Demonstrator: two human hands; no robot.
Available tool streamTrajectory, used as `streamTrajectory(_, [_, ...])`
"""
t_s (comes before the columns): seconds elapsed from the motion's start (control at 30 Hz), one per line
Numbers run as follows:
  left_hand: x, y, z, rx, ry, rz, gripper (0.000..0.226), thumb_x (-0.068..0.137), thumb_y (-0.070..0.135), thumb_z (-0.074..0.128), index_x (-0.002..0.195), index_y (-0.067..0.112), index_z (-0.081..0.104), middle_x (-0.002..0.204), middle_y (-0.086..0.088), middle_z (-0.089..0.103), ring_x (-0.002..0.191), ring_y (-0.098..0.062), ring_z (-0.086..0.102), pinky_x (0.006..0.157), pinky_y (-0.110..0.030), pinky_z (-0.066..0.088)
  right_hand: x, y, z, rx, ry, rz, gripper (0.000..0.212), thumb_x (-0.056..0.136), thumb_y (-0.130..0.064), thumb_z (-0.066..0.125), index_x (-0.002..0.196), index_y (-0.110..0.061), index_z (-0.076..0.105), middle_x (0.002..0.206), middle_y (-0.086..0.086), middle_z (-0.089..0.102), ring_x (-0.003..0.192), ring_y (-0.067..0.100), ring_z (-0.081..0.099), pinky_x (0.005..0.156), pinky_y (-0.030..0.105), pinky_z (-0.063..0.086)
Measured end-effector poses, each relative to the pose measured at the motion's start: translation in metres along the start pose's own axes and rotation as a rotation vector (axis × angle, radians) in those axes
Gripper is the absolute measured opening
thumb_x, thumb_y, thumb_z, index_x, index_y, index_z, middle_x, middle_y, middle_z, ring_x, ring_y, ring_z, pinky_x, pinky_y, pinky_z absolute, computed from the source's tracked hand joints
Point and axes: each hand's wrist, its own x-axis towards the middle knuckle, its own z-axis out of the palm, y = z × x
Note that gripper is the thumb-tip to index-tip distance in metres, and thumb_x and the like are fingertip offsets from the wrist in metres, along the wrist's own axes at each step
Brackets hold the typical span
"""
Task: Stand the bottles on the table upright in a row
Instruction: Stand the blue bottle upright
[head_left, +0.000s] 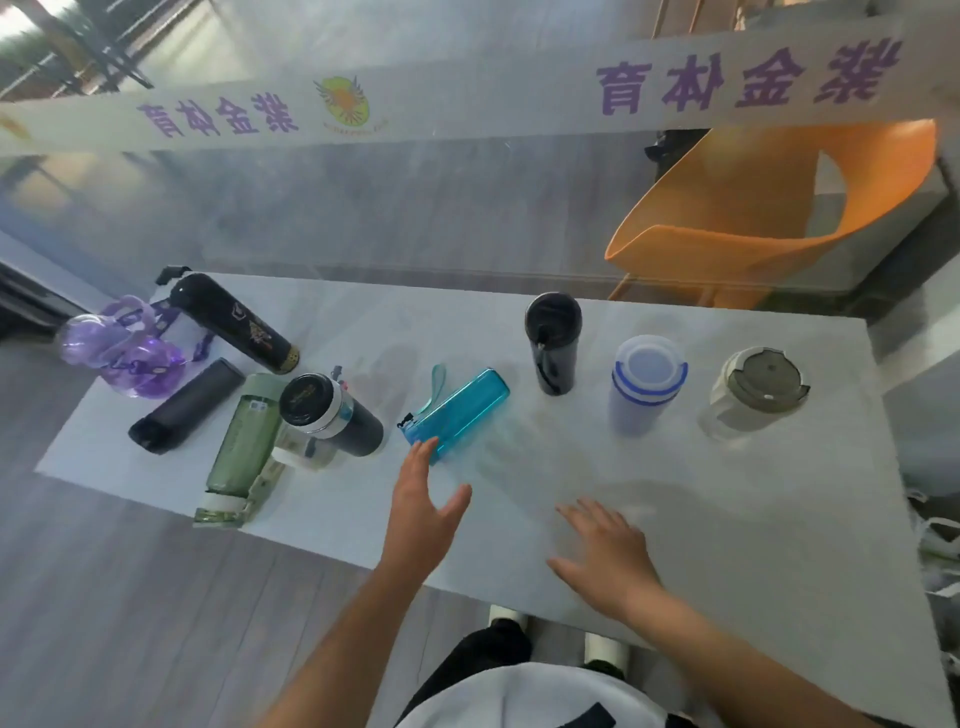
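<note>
Three bottles stand upright in a row at the right: a black tumbler (552, 343), a frosted bottle with blue bands (645, 382) and a clear jar with a grey lid (753, 392). A blue bottle (460, 410) lies on its side mid-table. My left hand (423, 512) is open, its fingertips at the blue bottle's near end. My right hand (605, 553) hovers open over the table, holding nothing. At the left lie a green bottle (241, 449), a dark flask (184, 405), a black printed bottle (236, 322) and a purple bottle (122, 345). A black bottle with a white band (327, 415) lies tilted.
The white table (727, 519) ends close to my body. Behind it is a glass wall with a printed band, and an orange chair (769, 208) beyond the glass at the right. Grey floor lies to the left of the table.
</note>
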Motion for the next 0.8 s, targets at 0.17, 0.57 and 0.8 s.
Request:
streamTrajectory(0.17, [-0.028,-0.079,-0.016,0.156,-0.061,-0.263,0.079,0.088,0.046,0.065,0.151,0.035,0.02,0.164,0.004,0.011,0.149,-0.022,0.015,0.119,-0.046,0.021,0.022,-0.053,0.0,-0.083,-0.01,-0.201,0.073,0.085,-0.049,0.059,0.148,-0.035,0.025,0.158,0.002,0.023,0.144,0.023,0.022,0.115,0.041,0.021])
streamTrajectory(0.57, [0.008,-0.142,-0.053,0.403,-0.171,-0.154,0.08,0.089,0.044,0.058,0.154,0.031,0.013,0.164,-0.004,0.003,0.15,-0.033,0.004,0.12,-0.05,0.015,0.115,-0.201,0.002,-0.852,0.081,-0.487,0.096,0.086,-0.01,0.063,0.153,-0.03,-0.003,0.162,0.013,0.001,0.147,0.04,0.002,0.11,0.067,0.011])
streamTrajectory(0.8, [0.034,-0.167,-0.071,0.545,-0.28,0.062,0.079,0.092,0.044,0.053,0.154,0.032,0.007,0.164,-0.001,-0.003,0.15,-0.03,-0.001,0.12,-0.051,0.008,0.138,-0.221,0.02,-1.002,0.036,-0.378,0.094,0.077,-0.01,0.074,0.15,-0.021,0.016,0.16,0.016,0.004,0.144,0.044,0.012,0.108,0.069,0.018])
